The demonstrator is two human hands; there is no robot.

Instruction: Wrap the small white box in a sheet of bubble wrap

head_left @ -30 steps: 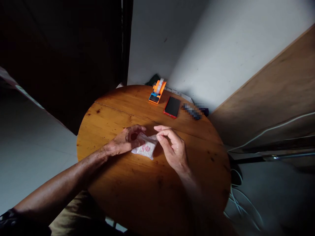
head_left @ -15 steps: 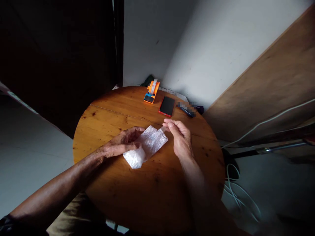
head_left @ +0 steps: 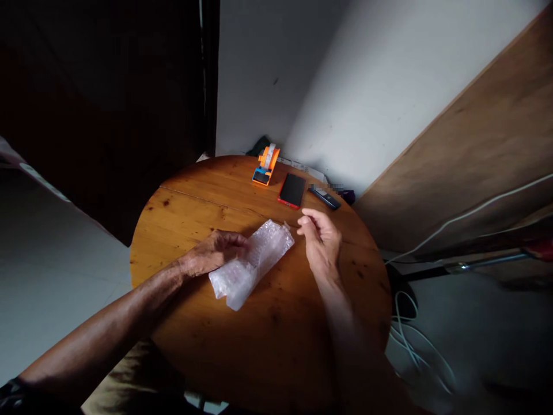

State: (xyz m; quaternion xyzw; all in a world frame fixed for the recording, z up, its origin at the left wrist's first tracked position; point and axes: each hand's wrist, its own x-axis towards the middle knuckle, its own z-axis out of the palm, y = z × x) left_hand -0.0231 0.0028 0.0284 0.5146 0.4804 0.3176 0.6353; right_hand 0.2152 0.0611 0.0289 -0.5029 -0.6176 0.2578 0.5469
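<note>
A crumpled, folded piece of clear bubble wrap [head_left: 254, 259] lies slantwise on the round wooden table [head_left: 181, 219]. My left hand [head_left: 218, 251] is at its upper left side, thumb and fingers closed on the edge of the wrap; the fingertips are partly lost against it. At the far right end, a small clear strip, looking like tape [head_left: 287, 225], sticks out. Just right of that end, apart from the wrap, my right hand [head_left: 322, 236] hovers with fingers curled and thumb against the forefinger. Nothing shows between them.
Toward the back stands an orange and blue tape dispenser [head_left: 266, 164]. Beside it lie a red-edged phone [head_left: 292, 191] and a dark elongated object [head_left: 325, 196], partly blurred. A wall [head_left: 276, 75] rises behind the table. White cables [head_left: 406, 328] lie on the floor at right.
My right hand has let go of the clear strip and moved slightly right. The bubble wrap's near end has spread out and lies flatter. My left hand has drawn its fingers together at the wrap's edge.
</note>
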